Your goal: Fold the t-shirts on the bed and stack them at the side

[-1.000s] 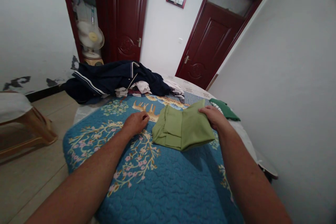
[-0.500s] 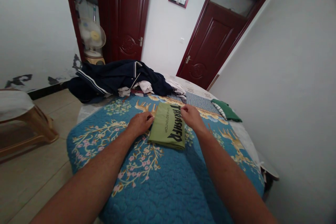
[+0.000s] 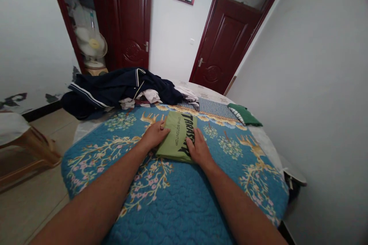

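A folded light green shirt (image 3: 177, 136) with black lettering lies on the blue flowered quilt (image 3: 178, 195) of a bed. My left hand (image 3: 155, 134) rests on the shirt's left edge with its fingers curled loosely on the cloth. My right hand (image 3: 197, 148) lies flat on the near right part of the shirt, fingers stretched out over the lettering. Neither hand holds anything up.
A heap of dark navy and white clothes (image 3: 120, 88) lies at the far end of the bed. A folded dark green garment (image 3: 244, 114) sits at the far right. A wooden bench (image 3: 25, 149) stands left, a fan (image 3: 90, 44) by the open door, a wall close on the right.
The green shirt was folded over from a wide shape into a narrow rectangle with lettering on top. My right hand slid from its far right edge down onto its near part.
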`<state>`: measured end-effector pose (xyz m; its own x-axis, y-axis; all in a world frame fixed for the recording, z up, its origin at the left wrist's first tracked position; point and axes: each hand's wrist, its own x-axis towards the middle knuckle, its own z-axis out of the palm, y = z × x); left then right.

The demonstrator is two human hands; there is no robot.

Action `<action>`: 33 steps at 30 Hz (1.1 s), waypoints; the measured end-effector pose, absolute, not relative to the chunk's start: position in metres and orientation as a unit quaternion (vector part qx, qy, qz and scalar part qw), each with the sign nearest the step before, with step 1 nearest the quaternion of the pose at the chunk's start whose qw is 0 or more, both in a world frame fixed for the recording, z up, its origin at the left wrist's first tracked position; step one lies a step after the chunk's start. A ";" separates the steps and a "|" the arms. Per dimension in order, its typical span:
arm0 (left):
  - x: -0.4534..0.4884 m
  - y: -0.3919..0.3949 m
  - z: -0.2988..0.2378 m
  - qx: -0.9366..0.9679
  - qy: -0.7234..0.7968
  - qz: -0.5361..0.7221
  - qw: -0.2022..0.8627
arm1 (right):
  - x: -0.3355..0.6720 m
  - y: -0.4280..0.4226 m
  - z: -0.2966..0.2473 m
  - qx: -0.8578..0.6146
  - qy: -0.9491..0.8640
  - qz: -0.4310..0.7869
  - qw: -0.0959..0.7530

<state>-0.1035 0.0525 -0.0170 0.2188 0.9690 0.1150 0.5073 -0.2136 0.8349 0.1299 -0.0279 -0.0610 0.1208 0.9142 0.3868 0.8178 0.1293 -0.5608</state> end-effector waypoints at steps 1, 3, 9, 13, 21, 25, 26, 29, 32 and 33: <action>-0.098 0.057 -0.016 0.700 0.516 0.346 0.351 | 0.132 -0.027 -0.059 -0.659 -0.652 0.075 0.367; -0.088 0.064 -0.013 0.693 0.496 0.374 0.365 | 0.136 -0.027 -0.055 -0.660 -0.642 0.084 0.381; -0.075 0.076 -0.015 0.683 0.468 0.415 0.378 | 0.139 -0.027 -0.048 -0.658 -0.637 0.073 0.395; -0.080 0.077 -0.021 0.728 0.517 0.341 0.294 | 0.136 -0.029 -0.050 -0.666 -0.649 0.066 0.361; -0.078 0.050 -0.025 0.826 0.453 0.325 0.086 | 0.135 -0.031 -0.030 -0.637 -0.666 -0.007 0.388; -0.073 0.046 -0.032 0.839 0.450 0.299 0.073 | 0.127 -0.027 -0.021 -0.601 -0.716 -0.010 0.355; -0.072 0.046 -0.034 0.841 0.452 0.290 0.062 | 0.125 -0.026 -0.022 -0.603 -0.726 0.007 0.330; -0.070 0.044 -0.036 0.852 0.456 0.255 0.030 | 0.119 -0.022 -0.030 -0.623 -0.735 0.049 0.265; -0.069 0.037 -0.036 0.852 0.470 0.231 0.014 | 0.119 -0.021 -0.034 -0.636 -0.730 0.061 0.245; -0.068 0.033 -0.036 0.851 0.475 0.225 0.010 | 0.120 -0.020 -0.034 -0.638 -0.728 0.063 0.242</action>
